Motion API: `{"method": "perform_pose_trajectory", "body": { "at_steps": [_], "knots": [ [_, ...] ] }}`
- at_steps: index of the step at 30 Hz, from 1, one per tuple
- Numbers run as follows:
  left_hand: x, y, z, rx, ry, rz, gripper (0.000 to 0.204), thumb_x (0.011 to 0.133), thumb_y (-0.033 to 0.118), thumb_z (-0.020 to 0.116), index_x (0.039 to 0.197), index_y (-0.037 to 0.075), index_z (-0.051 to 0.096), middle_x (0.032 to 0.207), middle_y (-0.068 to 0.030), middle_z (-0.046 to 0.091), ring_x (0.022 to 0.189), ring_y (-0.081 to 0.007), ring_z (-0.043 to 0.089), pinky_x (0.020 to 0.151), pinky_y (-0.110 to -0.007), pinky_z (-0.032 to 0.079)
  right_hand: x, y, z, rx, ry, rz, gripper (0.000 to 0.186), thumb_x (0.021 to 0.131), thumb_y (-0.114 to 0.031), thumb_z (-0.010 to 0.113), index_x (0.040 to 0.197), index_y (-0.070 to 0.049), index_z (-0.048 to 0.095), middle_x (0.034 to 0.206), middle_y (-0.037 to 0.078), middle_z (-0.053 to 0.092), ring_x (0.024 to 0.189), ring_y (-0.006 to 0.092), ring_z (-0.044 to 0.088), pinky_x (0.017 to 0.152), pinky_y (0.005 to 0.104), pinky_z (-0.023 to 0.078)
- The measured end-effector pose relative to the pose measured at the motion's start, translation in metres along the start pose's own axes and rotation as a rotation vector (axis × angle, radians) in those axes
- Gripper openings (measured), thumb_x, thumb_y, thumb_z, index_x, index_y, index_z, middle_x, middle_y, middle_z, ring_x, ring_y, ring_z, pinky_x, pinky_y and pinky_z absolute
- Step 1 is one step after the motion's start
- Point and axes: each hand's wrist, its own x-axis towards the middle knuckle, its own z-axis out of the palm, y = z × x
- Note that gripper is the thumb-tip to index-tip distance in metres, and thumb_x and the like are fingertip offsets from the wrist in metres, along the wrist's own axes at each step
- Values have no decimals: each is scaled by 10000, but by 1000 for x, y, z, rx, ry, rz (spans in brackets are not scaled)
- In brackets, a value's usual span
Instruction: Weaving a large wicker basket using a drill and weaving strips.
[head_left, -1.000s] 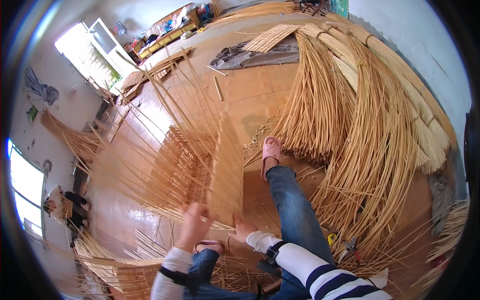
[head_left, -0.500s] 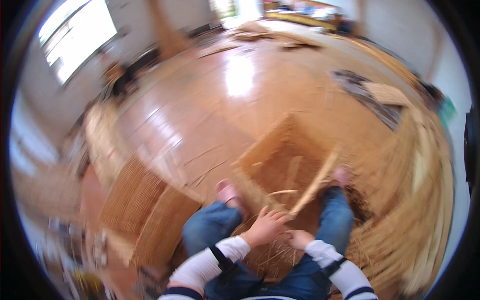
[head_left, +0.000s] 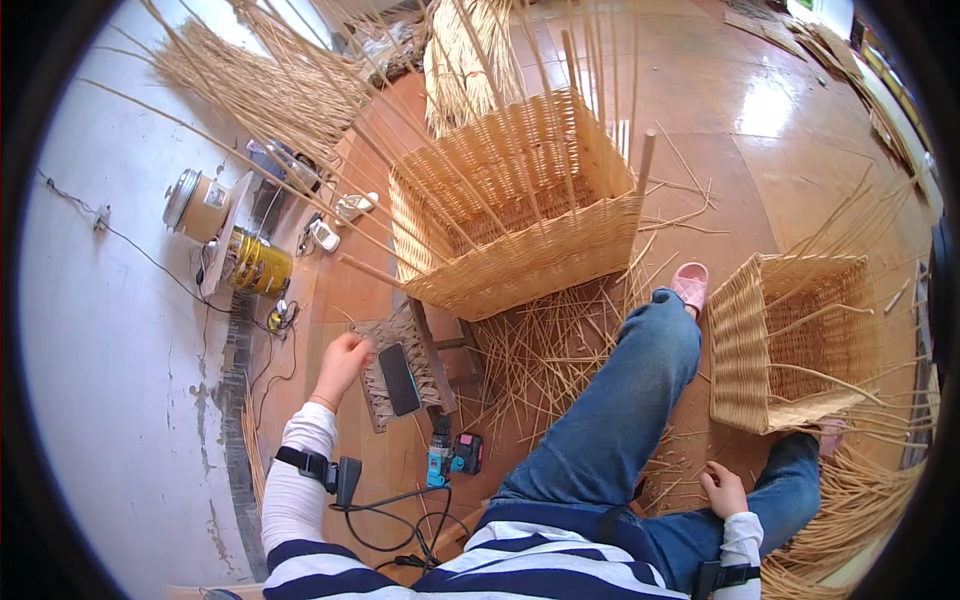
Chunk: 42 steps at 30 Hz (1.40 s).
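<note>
My left hand (head_left: pixel 344 362) hovers at the left edge of a small woven-top stool (head_left: pixel 383 403), its fingers curled together. Whether anything is between them is hidden. On the stool lies a dark phone (head_left: pixel 399 380). My right hand (head_left: pixel 724 490) is low between my knees, fingers loosely bent and apart, with nothing seen in it. To the right, by my foot, a wicker basket (head_left: pixel 737 345) lies with its opening facing right and loose canes sticking out. A larger unfinished wicker basket (head_left: pixel 530 262) stands ahead, long upright canes rising from its rim.
A blue cordless drill (head_left: pixel 440 460) and a black cable (head_left: pixel 385 535) are beside the stool. Cane offcuts (head_left: pixel 540 355) litter the floor. Bundles of cane (head_left: pixel 260 85) lean at the far left, near a yellow bucket (head_left: pixel 262 263). More cane (head_left: pixel 865 510) lies at right.
The view has swung left. Both hands have come off the basket between my legs, which now lies further right in view. My left hand has moved out to the stool.
</note>
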Motion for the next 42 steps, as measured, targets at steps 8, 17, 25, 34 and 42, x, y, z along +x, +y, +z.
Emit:
{"method": "perform_pose_trajectory", "body": {
  "at_steps": [8,17,25,34,42],
  "knots": [
    [-63,-219,113,418,-809,-591,502,787,533,697,810,32,727,825,-136,727,661,-223,706,555,-335,544,-13,-13,2,-167,107,53,391,894,-221,635,1219,-3,621,937,200,711,833,297,700,768,364,537],
    [-107,-230,199,421,-344,-119,594,631,270,802,1092,25,518,944,-238,685,864,-415,676,788,-455,542,-33,-34,12,-226,53,90,431,876,-290,629,1222,-33,626,983,190,711,888,325,696,808,401,541],
    [-108,-75,207,552,-550,242,531,645,347,781,1018,52,546,864,-231,690,829,-404,676,730,-490,535,-35,-40,20,-198,77,67,413,909,-331,589,1230,-73,625,1022,226,685,961,379,662,852,443,521],
    [-115,185,116,-471,-485,383,344,756,23,676,1075,9,548,905,-67,644,737,-141,627,655,-272,520,-96,-152,-16,220,622,-512,250,892,-118,643,1126,-34,664,1014,138,708,914,289,684,813,377,535],
    [-208,306,78,-610,-848,449,550,752,292,704,1168,-20,521,973,-136,649,837,-202,653,757,-308,536,-142,-241,-39,32,665,-852,713,788,-248,754,1371,29,453,1350,205,528,1215,334,548,1092,461,371]
  ]
}}
